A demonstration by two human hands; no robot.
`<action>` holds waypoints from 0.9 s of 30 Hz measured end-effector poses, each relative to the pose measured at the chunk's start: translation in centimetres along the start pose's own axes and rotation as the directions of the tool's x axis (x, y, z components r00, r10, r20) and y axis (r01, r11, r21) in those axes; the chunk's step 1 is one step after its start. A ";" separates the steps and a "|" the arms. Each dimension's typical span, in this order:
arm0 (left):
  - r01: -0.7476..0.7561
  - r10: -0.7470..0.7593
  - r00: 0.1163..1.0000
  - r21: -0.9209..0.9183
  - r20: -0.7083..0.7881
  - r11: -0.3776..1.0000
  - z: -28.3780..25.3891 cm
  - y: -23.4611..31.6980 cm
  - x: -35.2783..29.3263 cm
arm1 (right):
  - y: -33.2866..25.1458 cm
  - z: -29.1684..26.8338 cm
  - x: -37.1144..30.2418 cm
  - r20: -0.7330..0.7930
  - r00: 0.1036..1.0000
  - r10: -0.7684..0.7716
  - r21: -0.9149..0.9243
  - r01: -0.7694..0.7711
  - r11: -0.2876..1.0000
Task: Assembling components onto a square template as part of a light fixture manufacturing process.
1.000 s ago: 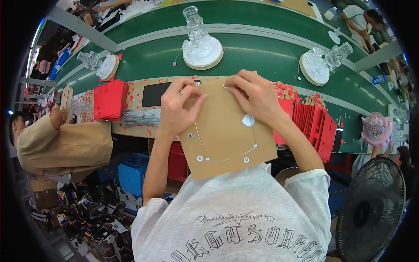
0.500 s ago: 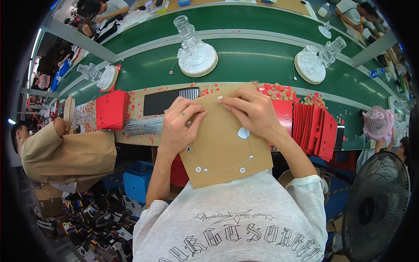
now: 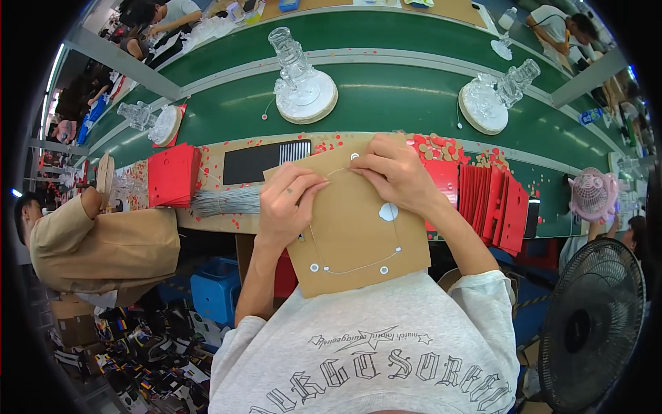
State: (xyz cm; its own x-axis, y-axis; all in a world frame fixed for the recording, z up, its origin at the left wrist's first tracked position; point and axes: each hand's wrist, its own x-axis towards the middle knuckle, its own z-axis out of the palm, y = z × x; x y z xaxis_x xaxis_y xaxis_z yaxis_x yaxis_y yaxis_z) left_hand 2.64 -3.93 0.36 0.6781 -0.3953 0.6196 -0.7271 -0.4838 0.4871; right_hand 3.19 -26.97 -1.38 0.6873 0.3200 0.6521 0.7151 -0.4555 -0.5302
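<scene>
A brown cardboard sheet leans against my shirt, with white-ringed holes and a round white patch. A thin pale wire runs across its lower part and up both sides. My left hand lies over the sheet's upper left, thumb and forefinger pinched on the wire. Near the top ringed hole, my right hand is closed in a pinch on the same wire. A short length of it shows between the two sets of fingertips. The wire's ends are hidden by my fingers.
A bundle of grey wires lies beside red cards on the left. More red cards stand at right, near loose red discs. Beyond, a green conveyor carries clear pieces on round white bases. A black fan stands at right.
My right fingertips have come slightly down from the top ringed hole. A stretch of wire now shows between my two hands. The view has shifted a little.
</scene>
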 end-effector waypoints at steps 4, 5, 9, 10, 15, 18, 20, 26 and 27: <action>-0.009 0.009 1.000 0.006 0.001 1.000 0.5 0.1 0.4 | -0.4 -0.5 -0.2 0.017 0.997 -0.069 -0.146 0.071 0.987; -0.001 0.001 1.000 0.014 -0.006 1.000 0.6 0.2 0.3 | -0.6 -0.7 -0.4 0.032 0.993 -0.113 -0.206 0.117 0.972; -0.009 0.009 1.000 0.005 0.016 1.000 1.2 0.7 1.2 | -0.4 0.1 -1.0 0.039 0.990 -0.138 -0.288 0.144 0.947; -0.007 0.007 1.000 0.004 0.012 1.000 1.2 0.6 1.1 | -0.7 0.0 -1.0 0.042 0.989 -0.141 -0.288 0.147 0.946; -0.014 0.013 0.999 0.035 0.029 0.999 1.8 0.9 1.1 | -0.5 -0.5 -0.7 0.051 0.994 -0.101 -0.180 0.109 0.978; 0.050 -0.051 0.997 0.019 0.053 0.999 2.0 0.8 1.5 | 0.5 -0.4 -0.6 0.021 0.999 -0.045 -0.069 0.046 0.997; 0.060 -0.059 0.996 -0.005 0.064 0.998 2.1 0.8 1.8 | 0.8 -0.4 -0.7 0.006 1.000 -0.017 -0.050 0.017 0.999; 0.092 -0.091 0.995 -0.027 0.044 0.995 1.7 0.7 2.0 | 0.5 -0.6 -0.1 0.010 1.000 -0.019 0.008 0.019 1.000; 0.151 -0.140 0.984 -0.102 0.115 0.983 1.4 0.5 2.0 | 0.5 -0.4 -0.2 0.001 1.000 -0.031 -0.011 0.031 0.999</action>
State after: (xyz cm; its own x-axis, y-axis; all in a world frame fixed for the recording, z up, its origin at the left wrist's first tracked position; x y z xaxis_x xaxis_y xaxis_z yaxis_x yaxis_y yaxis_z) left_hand 3.75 -6.06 0.95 0.7808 -0.4111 0.4706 -0.6231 -0.4559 0.6355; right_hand 3.37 -27.58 -1.49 0.6648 0.3345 0.6680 0.7348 -0.4540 -0.5039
